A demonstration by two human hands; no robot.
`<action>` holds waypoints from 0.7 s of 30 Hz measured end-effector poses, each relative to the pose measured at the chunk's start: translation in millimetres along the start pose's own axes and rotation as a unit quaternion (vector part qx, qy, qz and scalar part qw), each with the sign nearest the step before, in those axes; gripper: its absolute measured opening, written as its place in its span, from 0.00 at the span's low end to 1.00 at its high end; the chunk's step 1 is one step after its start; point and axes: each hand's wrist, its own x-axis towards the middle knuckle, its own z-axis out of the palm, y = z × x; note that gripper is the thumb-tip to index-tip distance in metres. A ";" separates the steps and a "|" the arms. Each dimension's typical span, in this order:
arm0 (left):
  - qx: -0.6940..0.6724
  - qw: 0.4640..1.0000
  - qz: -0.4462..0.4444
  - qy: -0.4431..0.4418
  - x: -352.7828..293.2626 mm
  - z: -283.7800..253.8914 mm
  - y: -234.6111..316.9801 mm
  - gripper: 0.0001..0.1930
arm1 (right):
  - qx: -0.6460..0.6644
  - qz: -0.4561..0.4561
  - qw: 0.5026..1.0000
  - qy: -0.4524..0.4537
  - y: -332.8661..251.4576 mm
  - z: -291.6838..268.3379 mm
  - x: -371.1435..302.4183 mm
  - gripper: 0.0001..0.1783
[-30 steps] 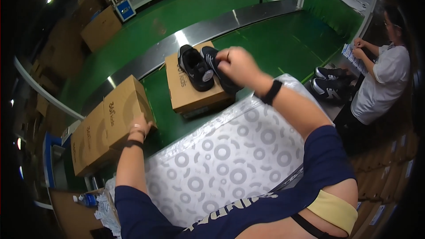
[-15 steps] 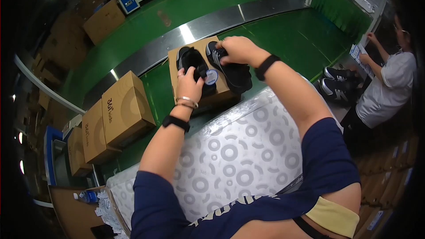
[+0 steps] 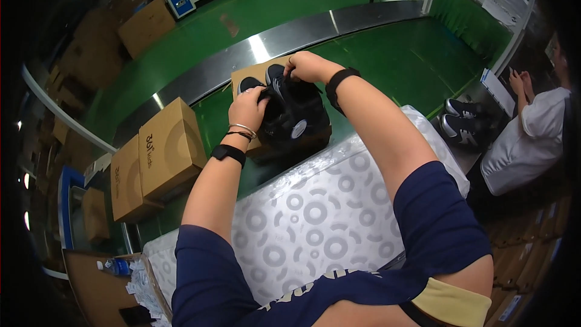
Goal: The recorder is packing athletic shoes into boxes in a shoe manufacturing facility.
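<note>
Black, grey-toed sneakers (image 3: pixel 305 106), pale round tag (image 3: pixel 298 129), in pinched left hand (image 3: pixel 247 110) and right hand (image 3: pixel 307 68)

The left fingers (image 3: pixel 257 91) have moved from a cardboard box (image 3: pixel 171 148) to the black shoes (image 3: pixel 308 112), now closer together; the leftmost box (image 3: pixel 95 215) has separated leftward.

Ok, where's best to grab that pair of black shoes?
I'd take the shoes from above, pinching each at the rim of its opening: the toes point away from you and the openings seem to face upward, so the rims look easiest to reach.
</note>
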 end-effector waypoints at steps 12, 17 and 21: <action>-0.456 0.861 -0.220 0.050 -3.1 8.7 -46.4 0.14 | -0.315 -0.044 0.942 0.104 -82.1 33.4 -28.2 0.09; -0.365 0.903 -0.215 -0.067 -120.5 -35.0 10.1 0.20 | -0.213 -0.081 0.968 -0.104 -99.9 47.2 -67.5 0.19; -0.081 0.987 -0.029 0.139 -190.7 -109.7 46.6 0.24 | 0.185 -0.071 0.978 0.065 -187.4 17.0 -74.4 0.19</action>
